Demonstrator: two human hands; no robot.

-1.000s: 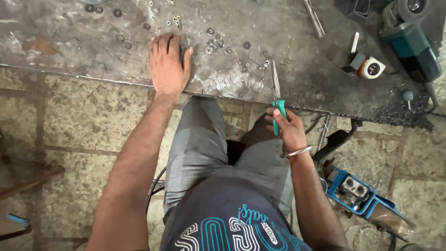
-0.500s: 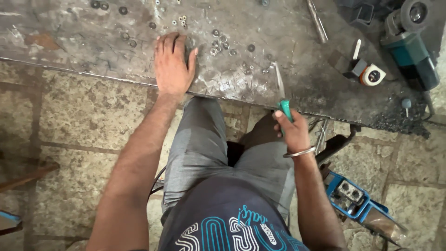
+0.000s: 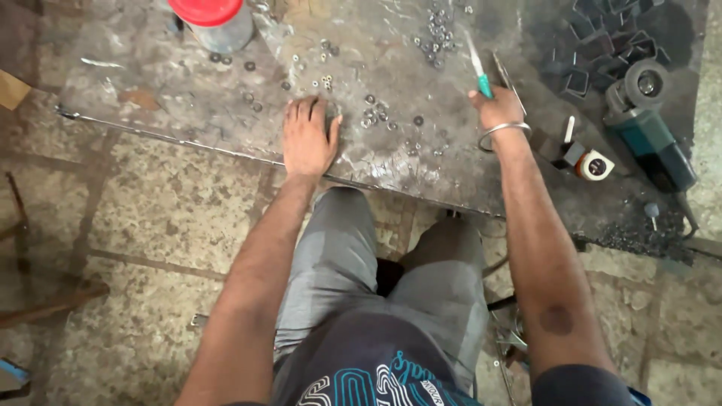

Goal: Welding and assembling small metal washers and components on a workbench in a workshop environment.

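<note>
Red-lidded jar [image 3: 218, 24], contents unclear; right hand [image 3: 498, 109] grasped teal-handled tool [image 3: 478, 68] pointing away; left hand [image 3: 308, 137] released, flat beside the washers [image 3: 374, 114].

Even, diffuse light falls across the scene, bright enough to read detail, with no single lamp visible. The scuffed metal sheet [image 3: 226, 113] throws back pale, patchy glare, strongest along its top centre, while its far right side sinks into dark grey. Soft, short shadows sit under the left hand [image 3: 308, 139] and beside the right hand [image 3: 498, 109]. A deeper shadow pools between the knees. The stone floor [image 3: 150, 225] darkens toward the lower left corner. Focus is fairly even; fine detail is slightly soft, and the straight sheet edge bows mildly, hinting at wide-angle distortion.
</note>
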